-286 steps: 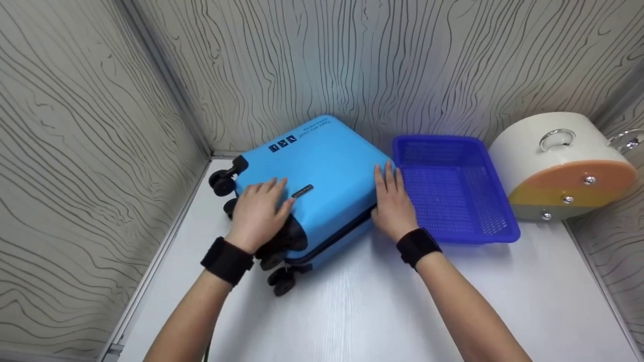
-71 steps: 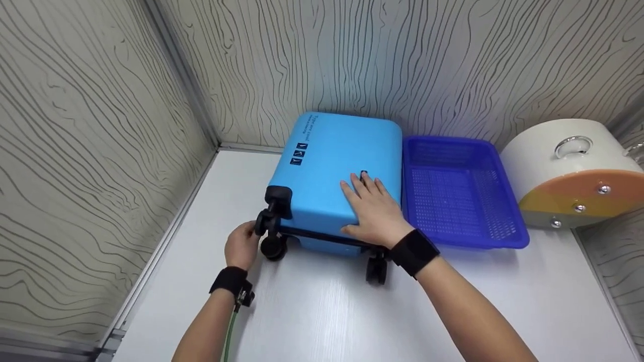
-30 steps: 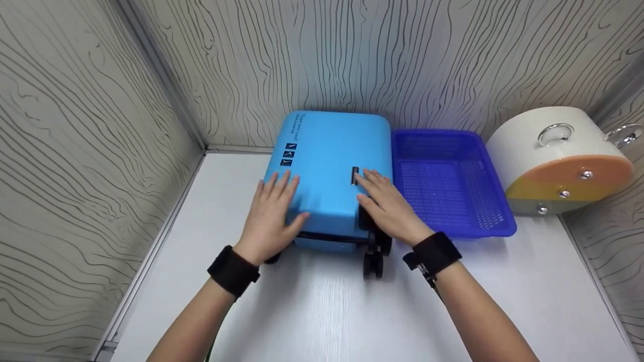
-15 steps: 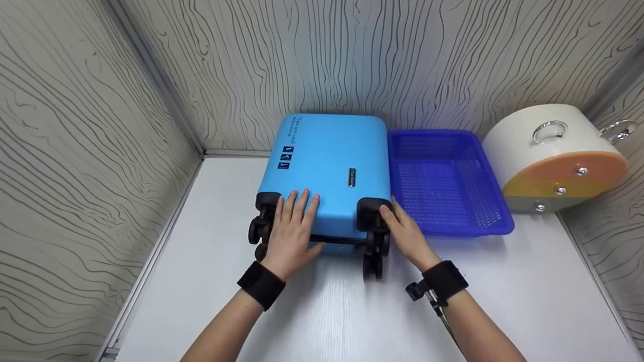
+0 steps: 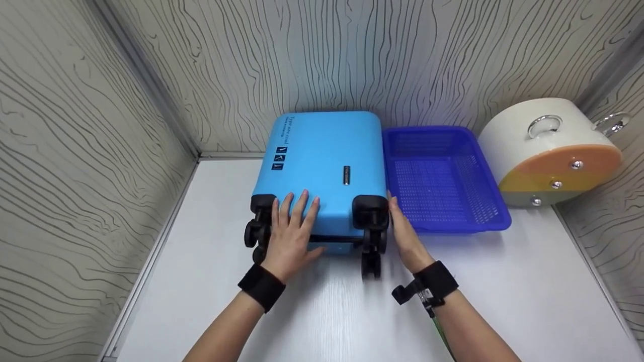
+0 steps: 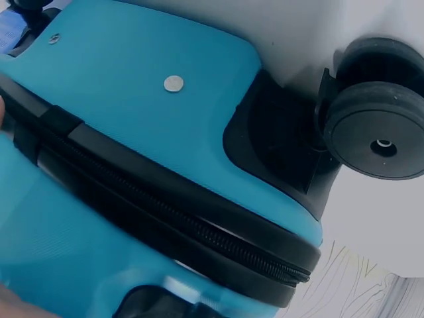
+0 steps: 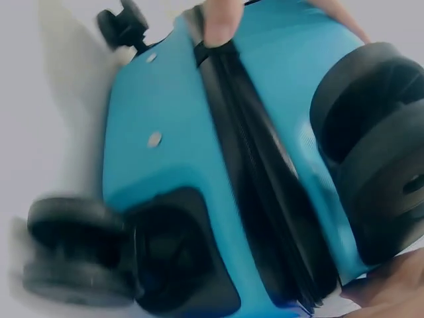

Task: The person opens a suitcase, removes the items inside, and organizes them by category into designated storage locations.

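Observation:
A light blue suitcase [image 5: 322, 156] lies flat with its black wheels facing me. My left hand [image 5: 289, 244] rests on its near top edge, fingers straight and spread, thumb reaching down over the wheel-end face. Along the suitcase's right side, beside the right wheels [image 5: 371, 249], my right hand [image 5: 408, 241] lies with straight fingers against the shell. The zipper [image 6: 192, 225] runs round the case in the left wrist view and is closed where it shows. A fingertip [image 7: 222, 23] touches the black band at the top of the right wrist view.
A dark blue perforated basket [image 5: 503, 218] stands right against the suitcase's right side. Farther right is a cream, rounded container [image 5: 558, 161] with coloured bands, knobs and clear handles. Patterned walls [image 5: 327, 55] close off the back and sides of the white table [image 5: 327, 311].
The suitcase has turned from a slant, wheels to the left, to square with wheels towards me. My left hand has left the left wheel; my right thumb has come off the right corner guard.

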Demonstrator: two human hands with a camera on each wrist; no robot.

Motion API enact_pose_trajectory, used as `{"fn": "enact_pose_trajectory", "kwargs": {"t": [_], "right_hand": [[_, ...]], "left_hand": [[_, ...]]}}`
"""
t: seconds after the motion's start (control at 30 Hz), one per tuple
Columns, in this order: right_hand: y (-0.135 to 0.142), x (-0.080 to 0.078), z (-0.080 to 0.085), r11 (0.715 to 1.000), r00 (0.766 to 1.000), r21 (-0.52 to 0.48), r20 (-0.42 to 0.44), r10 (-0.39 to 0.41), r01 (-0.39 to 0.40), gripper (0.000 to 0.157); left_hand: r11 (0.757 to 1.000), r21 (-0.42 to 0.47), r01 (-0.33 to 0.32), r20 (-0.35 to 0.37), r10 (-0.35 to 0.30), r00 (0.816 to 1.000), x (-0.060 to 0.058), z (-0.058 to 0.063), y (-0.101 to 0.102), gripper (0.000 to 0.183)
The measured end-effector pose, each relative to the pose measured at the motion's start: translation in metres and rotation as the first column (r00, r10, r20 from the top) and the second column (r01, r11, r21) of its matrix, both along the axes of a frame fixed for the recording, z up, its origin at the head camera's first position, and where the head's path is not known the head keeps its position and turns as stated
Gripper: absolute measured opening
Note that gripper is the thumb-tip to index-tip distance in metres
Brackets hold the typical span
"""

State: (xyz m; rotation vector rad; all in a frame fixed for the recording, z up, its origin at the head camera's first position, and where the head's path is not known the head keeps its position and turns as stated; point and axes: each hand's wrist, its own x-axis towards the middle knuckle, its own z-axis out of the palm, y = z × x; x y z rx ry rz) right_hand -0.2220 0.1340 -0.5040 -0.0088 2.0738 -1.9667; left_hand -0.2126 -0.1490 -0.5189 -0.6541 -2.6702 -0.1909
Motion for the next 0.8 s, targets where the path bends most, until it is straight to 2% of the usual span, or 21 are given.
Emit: {"fn": "enact_pose_trajectory", "kwargs": {"t": [0.17,0.43,0.6,0.8], "right_hand": [[0.000,-0.002,0.005,0.996,1.000,-0.088,-0.014,0.002,-0.003,0.087],[-0.001,-0.001,0.021,0.993,1.000,-0.119,-0.005,0.000,-0.001,0.092],[-0.003,0.000,0.043,0.988,0.995,-0.152,-0.096,-0.006,-0.009,0.090],[-0.012,0.005,0.068,0.979,0.970,-0.203,-0.241,-0.025,-0.025,0.082]], "left_hand": [[1.000,-0.022,-0.020,-0.036,0.020,0.999,-0.002,-0.003,0.002,0.128],[1.000,-0.006,-0.022,-0.102,0.021,0.995,-0.002,-0.009,0.000,0.130],[0.999,0.042,0.001,-0.207,0.008,0.978,-0.005,-0.009,-0.003,0.125],[0.991,0.131,-0.027,-0.308,0.067,0.949,-0.010,-0.004,-0.009,0.129]]}}
